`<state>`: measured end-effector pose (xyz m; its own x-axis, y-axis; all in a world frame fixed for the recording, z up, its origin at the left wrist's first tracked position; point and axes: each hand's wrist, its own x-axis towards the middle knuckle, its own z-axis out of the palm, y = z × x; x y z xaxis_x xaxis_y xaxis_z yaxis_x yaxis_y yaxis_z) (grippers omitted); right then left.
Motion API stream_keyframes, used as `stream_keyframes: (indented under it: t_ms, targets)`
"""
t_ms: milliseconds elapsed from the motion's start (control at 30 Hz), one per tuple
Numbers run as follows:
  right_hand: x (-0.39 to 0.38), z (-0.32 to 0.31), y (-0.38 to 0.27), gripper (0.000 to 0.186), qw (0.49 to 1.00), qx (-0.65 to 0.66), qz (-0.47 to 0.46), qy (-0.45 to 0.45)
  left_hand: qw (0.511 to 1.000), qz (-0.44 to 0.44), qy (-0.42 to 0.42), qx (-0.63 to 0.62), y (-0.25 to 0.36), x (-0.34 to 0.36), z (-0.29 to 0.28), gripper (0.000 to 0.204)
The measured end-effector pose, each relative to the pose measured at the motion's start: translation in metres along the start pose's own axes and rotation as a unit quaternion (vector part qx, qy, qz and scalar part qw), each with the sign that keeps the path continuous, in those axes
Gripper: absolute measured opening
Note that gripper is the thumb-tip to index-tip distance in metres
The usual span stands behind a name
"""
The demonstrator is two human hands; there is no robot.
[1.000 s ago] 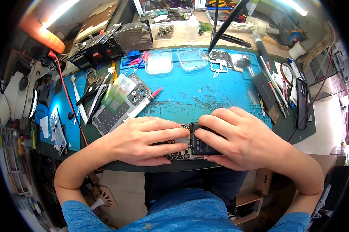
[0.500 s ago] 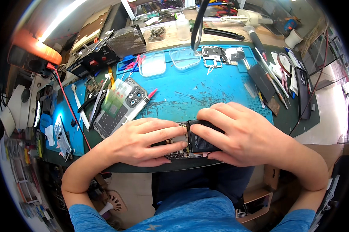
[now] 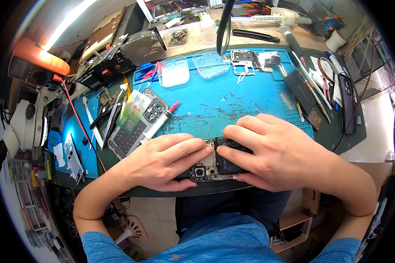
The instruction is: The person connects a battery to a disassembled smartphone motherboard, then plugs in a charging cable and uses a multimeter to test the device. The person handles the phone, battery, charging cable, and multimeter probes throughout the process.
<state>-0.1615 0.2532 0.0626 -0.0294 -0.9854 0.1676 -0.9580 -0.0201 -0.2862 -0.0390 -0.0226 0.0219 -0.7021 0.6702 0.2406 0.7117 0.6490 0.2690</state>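
Observation:
An opened phone (image 3: 209, 171) with two camera modules, a bare board and a black battery (image 3: 228, 162) lies at the mat's front edge. My left hand (image 3: 167, 160) grips its left end, fingertips on the upper board, thumb low by the bench edge. My right hand (image 3: 267, 155) grips the right end, fingers bent over the battery and thumb at the lower edge, covering much of it. A detached back housing (image 3: 132, 131) with a translucent green sheet lies left of the blue mat (image 3: 206, 105).
Two clear boxes (image 3: 173, 70), a metal frame part (image 3: 243, 61) and pink picks (image 3: 156, 70) sit toward the back. Tools (image 3: 315, 101) crowd the right. A red-cabled orange multimeter (image 3: 40, 65), black instrument (image 3: 103, 65) and second small mat (image 3: 81, 122) occupy the left. A black arm (image 3: 223, 26) hangs overhead.
My left fingers have moved up and drawn together, uncovering the camera modules. My right hand stays on the battery. The whole view has shifted a little.

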Motion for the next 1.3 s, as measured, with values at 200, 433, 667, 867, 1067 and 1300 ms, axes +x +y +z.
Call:
stream_keyframes:
  t_ms: [200, 433, 667, 867, 1067, 1300]
  targets:
    - [0.001, 0.0, -0.001, 0.04, 1.0, -0.006, 0.003, -0.004, 1.0, 0.0, -0.005, -0.001, 0.002, 0.001, -0.002, 0.067]
    - [-0.001, 0.002, -0.001, 0.046, 1.0, -0.005, 0.01, -0.002, 1.0, -0.013, -0.002, -0.007, 0.006, 0.001, -0.001, 0.069]
    - [-0.001, -0.002, -0.003, 0.054, 1.0, -0.006, 0.016, -0.01, 1.0, -0.014, 0.012, -0.006, 0.008, 0.002, 0.0, 0.072]
    - [-0.001, -0.002, -0.002, 0.055, 1.0, -0.006, 0.015, -0.013, 1.0, -0.014, 0.02, -0.005, 0.008, 0.001, 0.003, 0.069]
    - [-0.002, 0.0, -0.003, 0.053, 1.0, -0.008, 0.013, -0.005, 0.997, 0.04, 0.061, 0.002, 0.001, -0.001, 0.012, 0.055]
    - [-0.003, 0.001, -0.002, 0.052, 1.0, -0.003, 0.011, 0.0, 0.997, 0.056, 0.048, -0.006, -0.001, 0.002, 0.007, 0.046]
